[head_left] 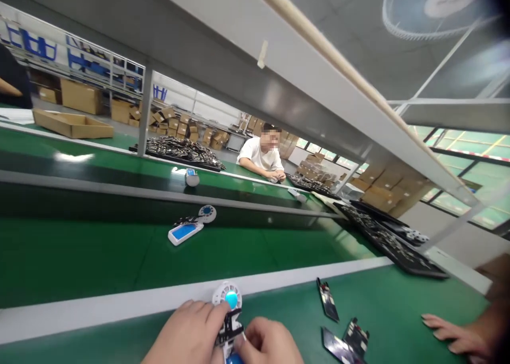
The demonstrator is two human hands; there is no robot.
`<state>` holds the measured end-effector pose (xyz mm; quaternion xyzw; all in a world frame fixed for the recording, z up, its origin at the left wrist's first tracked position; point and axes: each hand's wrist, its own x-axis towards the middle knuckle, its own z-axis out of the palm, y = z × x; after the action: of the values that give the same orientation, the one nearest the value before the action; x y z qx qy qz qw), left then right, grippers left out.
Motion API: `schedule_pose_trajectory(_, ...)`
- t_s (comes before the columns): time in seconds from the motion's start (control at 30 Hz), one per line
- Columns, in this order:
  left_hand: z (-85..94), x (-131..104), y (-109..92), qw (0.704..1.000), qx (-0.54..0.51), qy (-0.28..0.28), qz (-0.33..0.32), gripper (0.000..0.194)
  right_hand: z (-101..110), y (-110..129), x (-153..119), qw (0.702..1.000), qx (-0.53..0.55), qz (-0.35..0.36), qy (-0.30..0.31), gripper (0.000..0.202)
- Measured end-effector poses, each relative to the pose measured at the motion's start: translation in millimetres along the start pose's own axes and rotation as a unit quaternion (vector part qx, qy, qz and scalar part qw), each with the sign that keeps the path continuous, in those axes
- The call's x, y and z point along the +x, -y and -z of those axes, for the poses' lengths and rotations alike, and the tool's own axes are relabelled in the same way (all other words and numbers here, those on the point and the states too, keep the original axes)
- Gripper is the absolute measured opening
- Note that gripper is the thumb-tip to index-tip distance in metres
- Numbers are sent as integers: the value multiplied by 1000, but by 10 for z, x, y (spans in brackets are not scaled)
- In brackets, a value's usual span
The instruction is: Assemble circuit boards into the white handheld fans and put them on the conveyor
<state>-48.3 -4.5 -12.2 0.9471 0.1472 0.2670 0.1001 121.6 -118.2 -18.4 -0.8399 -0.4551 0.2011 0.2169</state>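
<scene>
At the near edge of the green work surface, my left hand (191,332) is closed around a small white device (227,295) with a round slotted head, a bright blue centre and a blue lower part. My right hand (271,343) pinches the same device lower down, thumb and fingers by a black part (231,327) on its middle. My fingers cover much of its body. To the right of my hands lie several flat black pieces (329,299), two of them overlapping.
Another white device with a blue panel (185,233) lies on the green conveyor belt (255,247). Another person's hand (458,335) rests at the right. Black trays (390,242) hold many small parts. Across the line sits a person in white (261,154). A metal shelf (239,61) hangs overhead.
</scene>
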Motion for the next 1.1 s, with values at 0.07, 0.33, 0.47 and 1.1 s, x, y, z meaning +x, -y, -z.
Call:
schedule_pose_trajectory(0.07, -32, -23, -12, 999, -44, 11, 9, 50, 18, 21, -6, 995, 93, 37, -10, 29)
schedule_pose_trajectory(0.33, -228, -88, -12, 986, -143, 34, 81, 44, 21, -63, 2, 956, 224, 185, -26, 19)
schedule_pose_trajectory(0.47, -236, -68, 44, 985, -151, 27, 83, 51, 32, -78, 5, 946, 223, 235, -29, 21)
schedule_pose_trajectory(1.1, -30, 140, -45, 902, -367, 79, 212, 32, -143, 255, -85, 950, 201, 169, -168, 14)
